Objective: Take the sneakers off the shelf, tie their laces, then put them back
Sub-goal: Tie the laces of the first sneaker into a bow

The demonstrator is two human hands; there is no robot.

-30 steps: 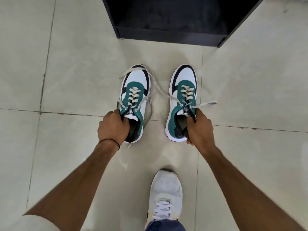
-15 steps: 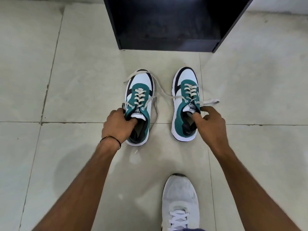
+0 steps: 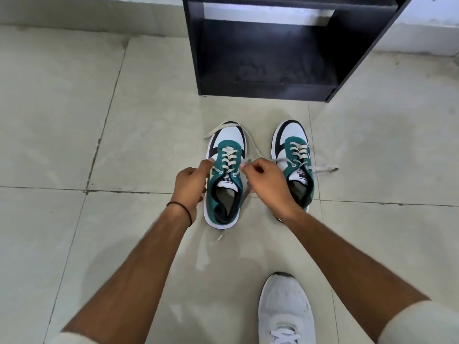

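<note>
Two green, white and black sneakers stand side by side on the tiled floor, toes pointing at the shelf. At the left sneaker (image 3: 224,170), my left hand (image 3: 191,186) touches its left side by the lace eyelets. My right hand (image 3: 267,184) pinches a loose lace end at that shoe's right side. The right sneaker (image 3: 294,155) stands free, partly hidden by my right hand, its pale laces (image 3: 323,168) trailing untied on the floor. A black open shelf (image 3: 268,58) stands just beyond the shoes.
My own white shoe (image 3: 285,309) is planted on the floor at the bottom right. A white wall base runs behind the shelf. Pale tiled floor (image 3: 99,120) spreads to the left and right of the sneakers.
Both hands have let go of the sneakers' collars. My right hand has crossed from the right sneaker to the left one and pinched its lace. The view has tilted up toward the shelf.
</note>
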